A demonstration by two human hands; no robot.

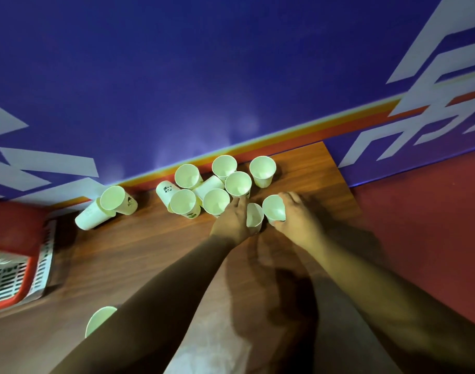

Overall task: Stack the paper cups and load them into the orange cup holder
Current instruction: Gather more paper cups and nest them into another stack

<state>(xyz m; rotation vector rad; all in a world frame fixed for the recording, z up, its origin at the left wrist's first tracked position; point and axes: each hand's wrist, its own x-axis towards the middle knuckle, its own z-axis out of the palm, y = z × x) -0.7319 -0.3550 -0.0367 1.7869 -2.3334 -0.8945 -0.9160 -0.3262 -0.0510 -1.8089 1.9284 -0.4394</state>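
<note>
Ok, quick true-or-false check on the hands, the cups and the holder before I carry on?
1. Each hand grips a paper cup. True: the left hand holds one cup, and the right hand holds a second cup.
2. The orange cup holder sits at the table's right end. False: the orange cup holder is at the far left of the table.
3. Every cup stands upright. False: the leftmost cup lies on its side.
4. A lone cup stands by the near edge. True: the lone cup is beside the left forearm.
</note>
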